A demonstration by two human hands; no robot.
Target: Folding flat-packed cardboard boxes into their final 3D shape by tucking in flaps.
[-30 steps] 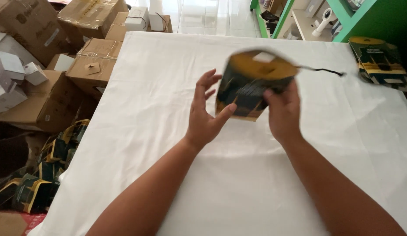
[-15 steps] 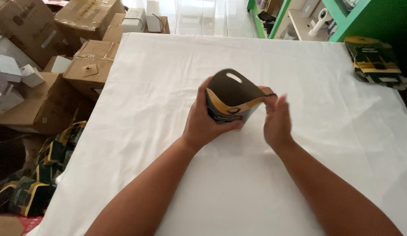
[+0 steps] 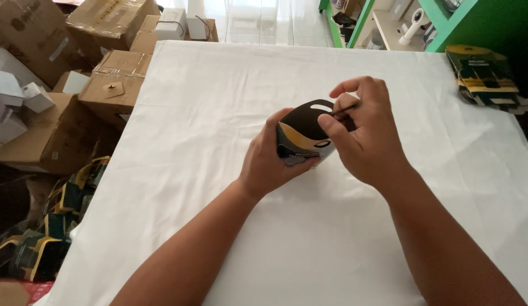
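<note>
White cloth-covered table point(image 3: 218, 85) under us, our left hand point(image 3: 269, 164) gripping a black-and-yellow pouch point(image 3: 303, 133) mid-table, our right hand point(image 3: 363, 133) pinching its black cord point(image 3: 344, 109), cardboard boxes point(image 3: 105, 90) left, green shelving point(image 3: 445, 28) beyond.

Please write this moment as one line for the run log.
left hand: holds black-and-yellow carton | right hand: pinches thin black cord at carton top | surface: white cloth
</note>
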